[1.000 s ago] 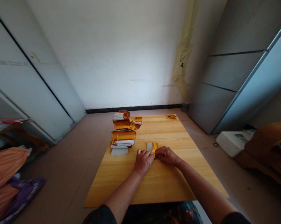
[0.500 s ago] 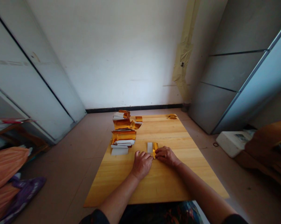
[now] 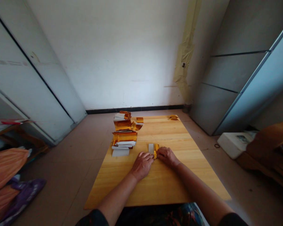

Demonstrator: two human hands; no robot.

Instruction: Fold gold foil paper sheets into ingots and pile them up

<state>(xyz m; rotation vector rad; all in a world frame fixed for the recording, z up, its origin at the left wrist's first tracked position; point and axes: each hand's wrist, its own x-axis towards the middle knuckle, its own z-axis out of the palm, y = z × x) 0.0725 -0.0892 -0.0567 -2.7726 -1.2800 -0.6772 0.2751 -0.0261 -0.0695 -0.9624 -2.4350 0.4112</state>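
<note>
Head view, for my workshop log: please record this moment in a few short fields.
Left hand: fingertips next to a narrow white paper strip
Right hand: fingertips on a small folded gold-foil paper piece
Surface: light wooden tabletop
Nearby: stacked gold-and-white foil paper sheets; small crumpled gold scrap

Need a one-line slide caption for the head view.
Left hand and right hand press gold foil paper on a wooden table.

place: a room in a home | signs: white wall (image 3: 113, 53) with a black strip at the bottom | tile floor (image 3: 68, 157) | tall pale cupboards (image 3: 237, 75) | wooden shelf (image 3: 14, 135) | soft orange cloth (image 3: 5, 166) | white box (image 3: 235, 144)
</note>
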